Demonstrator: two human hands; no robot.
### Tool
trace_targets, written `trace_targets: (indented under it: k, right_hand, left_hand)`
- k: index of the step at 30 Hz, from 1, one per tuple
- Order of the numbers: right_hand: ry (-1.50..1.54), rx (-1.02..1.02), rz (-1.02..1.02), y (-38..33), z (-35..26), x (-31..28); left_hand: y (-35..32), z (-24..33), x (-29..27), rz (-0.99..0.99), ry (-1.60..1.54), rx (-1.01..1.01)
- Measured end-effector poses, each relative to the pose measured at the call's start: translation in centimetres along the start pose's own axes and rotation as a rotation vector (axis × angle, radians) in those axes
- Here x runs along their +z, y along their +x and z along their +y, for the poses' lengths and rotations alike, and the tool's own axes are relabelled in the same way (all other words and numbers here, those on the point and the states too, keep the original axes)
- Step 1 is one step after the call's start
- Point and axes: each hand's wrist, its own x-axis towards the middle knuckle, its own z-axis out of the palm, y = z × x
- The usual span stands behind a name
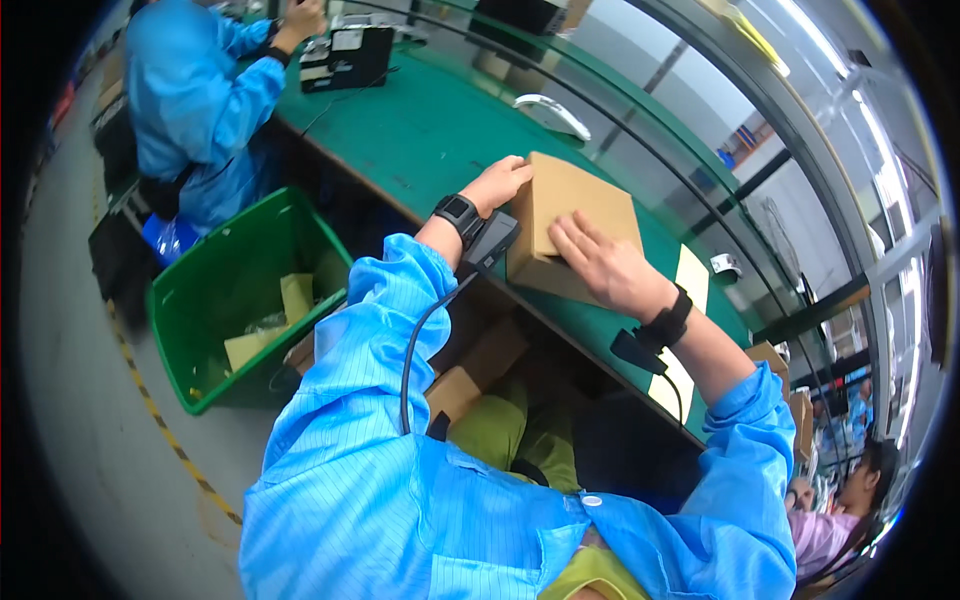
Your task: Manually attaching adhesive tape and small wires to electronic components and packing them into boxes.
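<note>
A closed brown cardboard box [572, 195] stands on the green work table, close to its near edge. My left hand [500, 184] holds the box at its left side, and the fingertips are partly hidden at the corner. On the box's top, near the front edge, lies my right hand [612, 268], its fingers stretched out and pressing flat against the cardboard. Both wrists carry black bands with small devices and cables.
A green bin [190, 330] with yellowish pieces and clear plastic stands to the left. Yellow sheets [692, 280] lie right of the box. A white curved device [553, 117] and a black boxy unit [362, 56] are farther back. A co-worker in blue [190, 110] sits at far left.
</note>
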Motion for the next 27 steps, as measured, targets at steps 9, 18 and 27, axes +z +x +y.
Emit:
trace_targets:
  k: [9, 18, 27]
  right_hand:
    - [0.007, 0.344, 0.045, -7.4, -0.2, 0.3]
    - [-0.029, 0.783, 0.153, -10.5, -1.5, 3.0]
    - [1.061, 1.554, 0.995, -9.4, -9.6, 4.3]
  left_hand:
    - [-0.7, -0.9, 1.7, 0.135, 0.076, 0.096]
    - [-3.5, -3.0, 3.6, 0.257, -0.015, 0.165]
    - [-6.3, -2.8, 5.7, 0.365, -0.023, 0.195]
